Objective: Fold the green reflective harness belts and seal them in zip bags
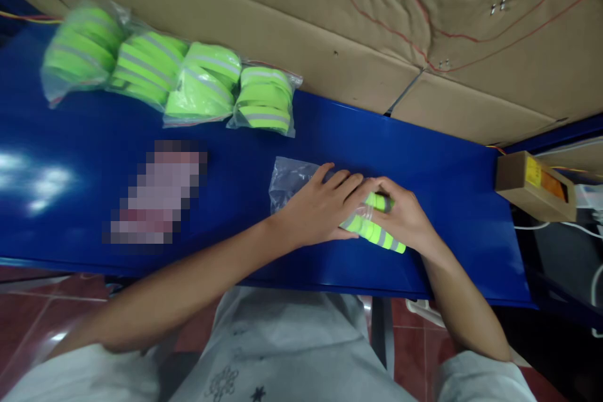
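My left hand (pixel 325 204) lies over a clear plastic bag (pixel 288 179), its fingers bent around the bag's right end and its thumb below. My right hand (pixel 402 213) is closed around neon-yellow reflective bands (pixel 381 237) with grey stripes, which stick out on the right below its fingers. The bands' left ends run into or under the bag's edge beneath my left hand; exactly how far is hidden. My two hands meet at the fingertips. The bag's left part lies flat and looks unfilled.
Several filled bags of yellow reflective bands (pixel 205 85) stand in a row along the back of the blue table (pixel 235 213). A blurred-out pinkish flat item (pixel 157 191) lies at left. Cardboard (pixel 301 25) lines the back; a small cardboard box (pixel 532 188) sits at the right edge near white cables.
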`<state>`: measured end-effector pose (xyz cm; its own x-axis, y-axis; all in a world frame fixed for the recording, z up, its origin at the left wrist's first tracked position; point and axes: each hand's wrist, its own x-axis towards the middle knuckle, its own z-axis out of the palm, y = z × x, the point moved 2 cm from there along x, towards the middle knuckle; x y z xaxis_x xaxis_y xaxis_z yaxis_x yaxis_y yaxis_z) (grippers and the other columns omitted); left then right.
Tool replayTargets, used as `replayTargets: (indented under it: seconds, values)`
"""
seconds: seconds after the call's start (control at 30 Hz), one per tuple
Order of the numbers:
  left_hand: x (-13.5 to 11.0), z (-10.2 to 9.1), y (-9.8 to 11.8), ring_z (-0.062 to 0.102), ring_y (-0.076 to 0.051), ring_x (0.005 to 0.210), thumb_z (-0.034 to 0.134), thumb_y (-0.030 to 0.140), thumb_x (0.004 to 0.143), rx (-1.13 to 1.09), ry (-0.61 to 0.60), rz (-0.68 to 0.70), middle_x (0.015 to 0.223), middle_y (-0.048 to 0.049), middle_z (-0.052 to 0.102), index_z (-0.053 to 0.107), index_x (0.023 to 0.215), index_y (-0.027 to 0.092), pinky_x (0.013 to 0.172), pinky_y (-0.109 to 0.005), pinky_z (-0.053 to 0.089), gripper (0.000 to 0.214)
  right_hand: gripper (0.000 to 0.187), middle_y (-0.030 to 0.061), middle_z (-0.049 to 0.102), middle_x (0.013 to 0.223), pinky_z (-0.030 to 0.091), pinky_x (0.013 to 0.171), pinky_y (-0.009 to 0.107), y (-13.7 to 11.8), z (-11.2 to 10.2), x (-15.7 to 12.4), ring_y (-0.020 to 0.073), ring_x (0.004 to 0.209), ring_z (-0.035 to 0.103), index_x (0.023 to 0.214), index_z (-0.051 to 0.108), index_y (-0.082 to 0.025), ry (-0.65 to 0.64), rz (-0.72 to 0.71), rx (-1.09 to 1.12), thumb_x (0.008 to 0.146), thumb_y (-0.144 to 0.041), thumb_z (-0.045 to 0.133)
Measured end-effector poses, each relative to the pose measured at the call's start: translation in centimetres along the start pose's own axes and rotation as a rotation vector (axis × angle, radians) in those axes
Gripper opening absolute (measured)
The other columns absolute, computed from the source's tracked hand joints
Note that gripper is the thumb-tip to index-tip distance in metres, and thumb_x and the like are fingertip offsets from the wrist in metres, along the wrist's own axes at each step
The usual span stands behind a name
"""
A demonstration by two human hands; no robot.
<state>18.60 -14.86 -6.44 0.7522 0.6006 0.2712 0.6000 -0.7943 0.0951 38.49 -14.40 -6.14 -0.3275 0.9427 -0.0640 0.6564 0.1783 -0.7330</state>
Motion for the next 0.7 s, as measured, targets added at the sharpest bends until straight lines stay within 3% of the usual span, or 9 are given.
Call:
replayTargets:
  seconds: [0.07,0.17,0.27,0.4,0.5,0.6,0.7]
  values:
    - [0.0,-0.2,-0.4,0.056,-0.033,0.124,0.075,0.062,0.084,-0.004,0.025,-0.007,0.144,-0.0159,0.059,0.036,0.156,0.008,0.112,-0.051,0.036,0.099,0.033,0.0038,0.07,0.114,0.053,0.091,0.033,0.2,0.0,-0.1,0.0215,0.109,0.068,0.114,0.056,-0.025,0.009,-0.021,0.151,0.086,-0.034,0.071]
    - [-0.2,-0.3,-0.9,0.057,-0.033,0.122,0.073,0.066,0.084,-0.006,0.028,0.006,0.141,-0.0158,0.061,0.039,0.155,0.008,0.108,-0.049,0.038,0.098,0.035,0.0037,0.061,0.118,0.055,0.09,0.031,0.6,0.0,-0.2,0.0174,0.11,0.065,0.117,0.047,-0.027,0.035,-0.029,0.272,0.087,-0.024,0.065]
    - [-0.3,-0.1,-0.9,0.058,-0.033,0.12,0.076,0.066,0.082,0.007,0.007,0.023,0.139,-0.0158,0.062,0.039,0.155,0.008,0.104,-0.047,0.039,0.101,0.037,0.0029,0.056,0.118,0.056,0.086,0.029,0.7,0.0,-0.3,0.0155,0.107,0.063,0.114,0.044,-0.028,0.072,-0.055,0.248,0.086,-0.021,0.067]
    - [-0.3,0.0,-0.3,0.059,-0.032,0.119,0.077,0.066,0.08,0.001,-0.009,0.04,0.137,-0.0155,0.063,0.036,0.157,0.008,0.101,-0.046,0.04,0.105,0.04,0.0003,0.061,0.109,0.056,0.076,0.028,0.6,0.0,-0.2,0.0146,0.095,0.066,0.114,0.042,-0.029,0.084,-0.076,0.222,0.085,-0.019,0.067]
    - [-0.2,0.1,0.5,0.058,-0.033,0.118,0.072,0.069,0.083,0.009,0.005,0.069,0.137,-0.0188,0.062,0.039,0.154,0.002,0.102,-0.047,0.04,0.103,0.023,-0.0011,0.065,0.097,0.052,0.068,0.027,0.5,0.1,-0.1,0.0132,0.079,0.066,0.11,0.042,-0.027,0.182,-0.041,0.257,0.092,-0.022,0.056]
    - [-0.1,0.4,1.1,0.057,-0.034,0.116,0.07,0.073,0.083,0.032,0.027,0.071,0.138,-0.0217,0.061,0.042,0.151,-0.002,0.1,-0.047,0.041,0.105,0.009,-0.0005,0.066,0.091,0.052,0.078,0.031,0.2,0.7,0.1,0.0143,0.082,0.066,0.104,0.043,-0.026,0.344,-0.031,0.196,0.096,-0.022,0.044]
    - [-0.1,0.8,1.2,0.058,-0.034,0.114,0.07,0.074,0.082,0.034,0.031,0.054,0.134,-0.0204,0.063,0.048,0.146,0.0,0.099,-0.048,0.041,0.101,0.005,0.0006,0.065,0.091,0.051,0.081,0.031,0.0,1.8,0.5,0.0153,0.083,0.064,0.1,0.046,-0.025,0.407,0.036,0.099,0.098,-0.029,0.046]
